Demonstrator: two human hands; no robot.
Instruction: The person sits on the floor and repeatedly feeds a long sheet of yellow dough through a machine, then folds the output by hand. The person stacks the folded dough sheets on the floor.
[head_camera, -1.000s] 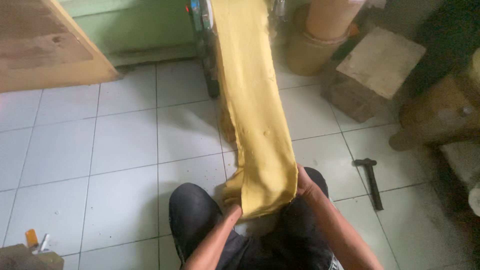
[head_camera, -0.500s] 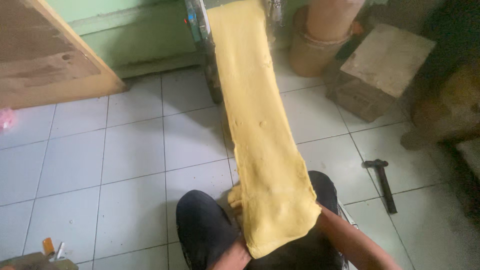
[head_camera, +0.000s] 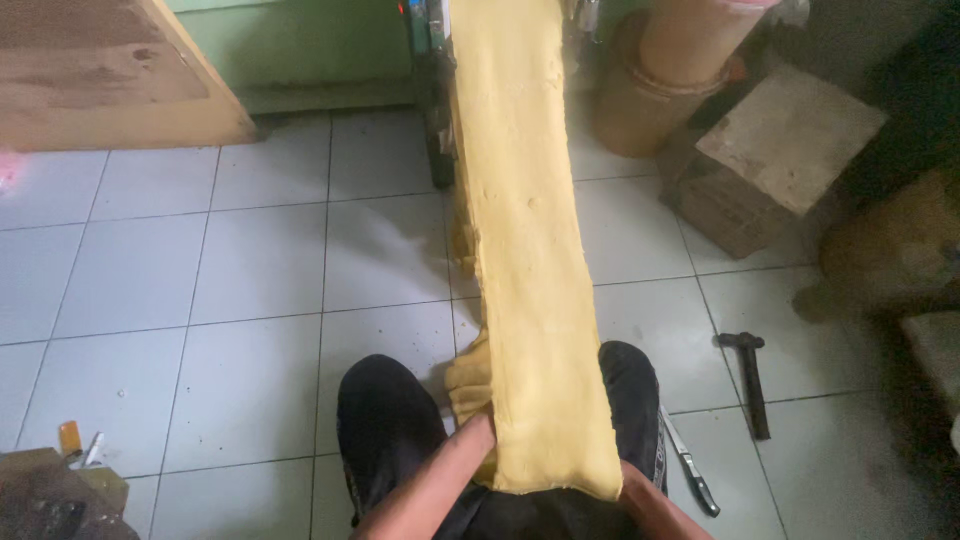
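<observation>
More of the dough sheet (head_camera: 530, 300) has been drawn out since the earlier frames: its free end, then bunched in the hands near the knees, is now spread flat and lies further over the lap, hiding both hands. The sheet runs as one long yellow band from the machine (head_camera: 432, 90) at 12 o'clock down to 6 o'clock, where its ragged end is draped over the dark trousers (head_camera: 390, 420). A folded lump of dough (head_camera: 468, 385) hangs at its left edge.

The left forearm (head_camera: 430, 490) is seen going under the sheet at 7 o'clock, and the right forearm (head_camera: 650, 505) at 5 o'clock. Both hands are covered by the dough, so how far they are open cannot be told; they appear to bear the sheet from beneath.

From the added length, the sheet is judged to be coming off the machine while being carried toward the body.

A hammer (head_camera: 750, 380) lies on the tiled floor (head_camera: 200, 300) at 3 o'clock, a knife (head_camera: 690, 465) at 4 o'clock, a wooden block (head_camera: 780, 150) at 2 o'clock.
</observation>
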